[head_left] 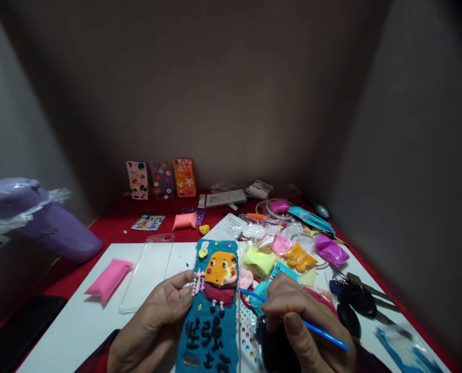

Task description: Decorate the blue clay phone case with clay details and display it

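My left hand (pixel 156 321) grips the left edge of a phone case (pixel 191 324) coated in teal clay, held tilted up above the white board. On it are an orange clay face (pixel 217 267) with two eyes, a dark red body, a pink piece at the left edge and black characters below. My right hand (pixel 308 318) is closed around a thin blue modelling tool (pixel 327 335). The tool's tip is at the right edge of the case, level with the figure's body; whether it touches, I cannot tell.
A clear phone case (pixel 147 277) and a pink clay packet (pixel 109 280) lie left. Several clay packets (pixel 301 256) crowd the right, near keys (pixel 355 300) and a rhinestone sheet (pixel 248 334). Decorated cases (pixel 184 177) lean at the back. A purple object (pixel 55 223) stands far left.
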Demonstrator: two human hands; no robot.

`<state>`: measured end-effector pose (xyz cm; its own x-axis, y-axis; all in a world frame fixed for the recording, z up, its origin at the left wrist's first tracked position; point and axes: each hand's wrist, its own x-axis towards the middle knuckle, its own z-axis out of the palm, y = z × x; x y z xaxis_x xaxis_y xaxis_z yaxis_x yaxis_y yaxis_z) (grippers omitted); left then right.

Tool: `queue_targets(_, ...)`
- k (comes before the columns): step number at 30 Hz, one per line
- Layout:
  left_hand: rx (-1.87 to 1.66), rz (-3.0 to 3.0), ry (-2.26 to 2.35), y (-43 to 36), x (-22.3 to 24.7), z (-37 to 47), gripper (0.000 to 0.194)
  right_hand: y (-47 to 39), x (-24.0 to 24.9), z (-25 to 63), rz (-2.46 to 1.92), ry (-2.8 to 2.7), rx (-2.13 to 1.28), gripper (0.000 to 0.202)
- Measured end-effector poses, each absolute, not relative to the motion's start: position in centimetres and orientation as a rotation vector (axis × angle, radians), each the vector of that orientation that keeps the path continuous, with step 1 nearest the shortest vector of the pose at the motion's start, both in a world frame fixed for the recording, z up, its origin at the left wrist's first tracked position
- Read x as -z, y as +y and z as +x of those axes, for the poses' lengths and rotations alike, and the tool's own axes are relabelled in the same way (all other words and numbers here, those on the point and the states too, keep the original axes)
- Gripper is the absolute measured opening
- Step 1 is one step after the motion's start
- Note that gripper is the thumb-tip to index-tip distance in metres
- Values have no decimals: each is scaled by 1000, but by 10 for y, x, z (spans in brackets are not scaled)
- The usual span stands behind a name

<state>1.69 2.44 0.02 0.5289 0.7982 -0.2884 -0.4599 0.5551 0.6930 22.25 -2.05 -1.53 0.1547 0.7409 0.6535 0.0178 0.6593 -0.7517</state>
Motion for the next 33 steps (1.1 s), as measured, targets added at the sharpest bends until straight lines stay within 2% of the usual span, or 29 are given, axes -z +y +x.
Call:
queue_targets(15,-823,518,576,20,-5,22,48,-19,17,220,-715,-1310,-543,18)
queue_targets(21,-774,555,572,19,-9,24,57,-22,14,216,-729,-1318,-601,17)
queue_targets(33,-775,540,526,18,-11,25,48,-23,17,216,-713,-1366,-560,17)
